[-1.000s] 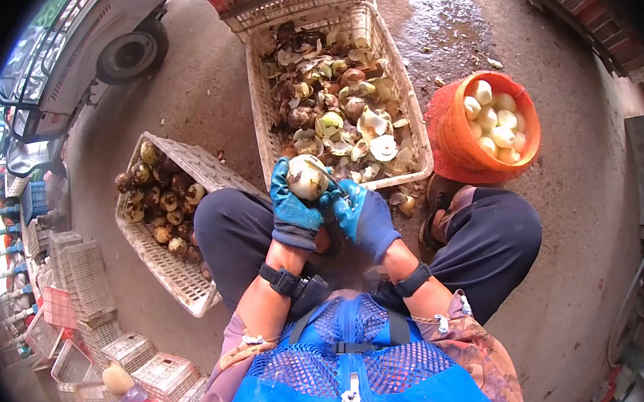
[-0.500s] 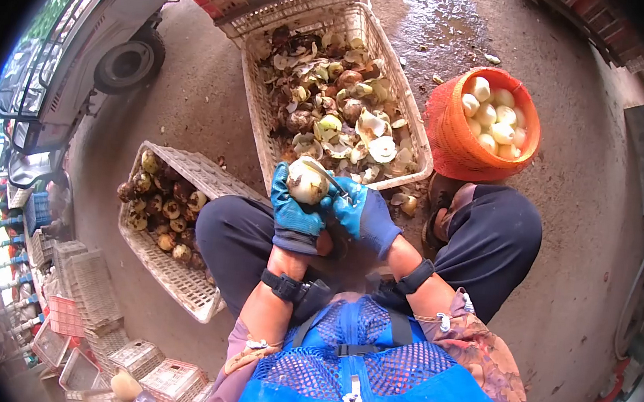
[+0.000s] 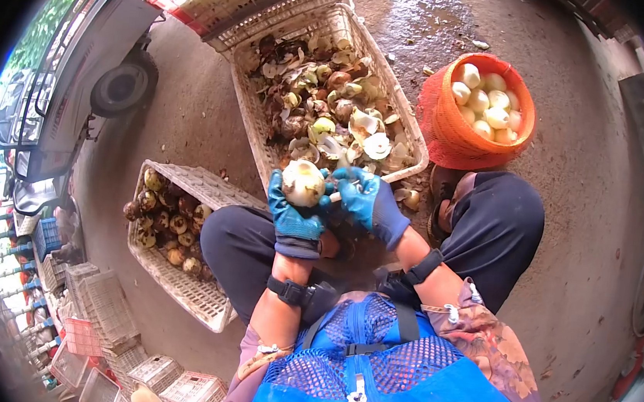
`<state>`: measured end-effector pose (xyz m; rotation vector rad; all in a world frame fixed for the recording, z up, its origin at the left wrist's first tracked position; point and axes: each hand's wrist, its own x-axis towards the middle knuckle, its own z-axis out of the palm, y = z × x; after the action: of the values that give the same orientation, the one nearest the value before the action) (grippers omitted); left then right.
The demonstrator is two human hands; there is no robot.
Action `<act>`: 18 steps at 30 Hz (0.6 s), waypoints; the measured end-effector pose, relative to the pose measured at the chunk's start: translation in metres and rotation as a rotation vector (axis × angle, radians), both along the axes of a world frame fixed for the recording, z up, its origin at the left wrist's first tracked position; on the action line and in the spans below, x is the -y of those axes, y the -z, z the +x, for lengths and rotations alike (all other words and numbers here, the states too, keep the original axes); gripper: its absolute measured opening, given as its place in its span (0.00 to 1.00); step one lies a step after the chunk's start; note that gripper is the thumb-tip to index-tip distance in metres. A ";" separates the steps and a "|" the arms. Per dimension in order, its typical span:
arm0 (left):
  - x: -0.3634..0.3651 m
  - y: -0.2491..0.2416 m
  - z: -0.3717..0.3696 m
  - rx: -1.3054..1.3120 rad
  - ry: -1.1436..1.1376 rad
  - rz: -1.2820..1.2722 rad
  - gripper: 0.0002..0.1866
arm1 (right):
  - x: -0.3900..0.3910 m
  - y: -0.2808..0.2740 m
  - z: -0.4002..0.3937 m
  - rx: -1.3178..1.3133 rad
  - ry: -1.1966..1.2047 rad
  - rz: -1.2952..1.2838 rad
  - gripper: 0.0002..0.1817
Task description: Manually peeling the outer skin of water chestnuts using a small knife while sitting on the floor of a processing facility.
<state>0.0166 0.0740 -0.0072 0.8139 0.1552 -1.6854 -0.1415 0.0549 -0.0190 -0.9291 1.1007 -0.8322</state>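
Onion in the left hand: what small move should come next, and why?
Probably use the right hand to clear more skin from the onion in the left hand: brown marks show on it, whereas the peeled onions in the orange basket look pale and clean.

blown-out daylight at left, fisheye-bowed edges
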 end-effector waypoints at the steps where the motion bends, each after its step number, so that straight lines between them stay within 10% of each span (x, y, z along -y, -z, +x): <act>1: -0.002 0.000 0.004 0.014 -0.020 0.018 0.36 | 0.000 -0.025 -0.006 -0.167 0.024 -0.093 0.16; 11: -0.012 -0.028 -0.016 0.330 0.242 -0.047 0.19 | 0.008 -0.048 -0.012 -0.671 -0.191 -0.678 0.17; 15: -0.007 -0.011 -0.019 0.788 0.162 -0.273 0.20 | 0.008 -0.038 -0.003 -0.648 -0.015 -0.583 0.13; 18: -0.012 -0.001 -0.023 0.504 0.130 -0.241 0.21 | 0.017 -0.019 -0.007 -0.271 0.157 -0.309 0.08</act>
<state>-0.0062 0.0860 -0.0064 1.0514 -0.4472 -1.5288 -0.1482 0.0383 -0.0002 -1.2527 1.3137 -1.0468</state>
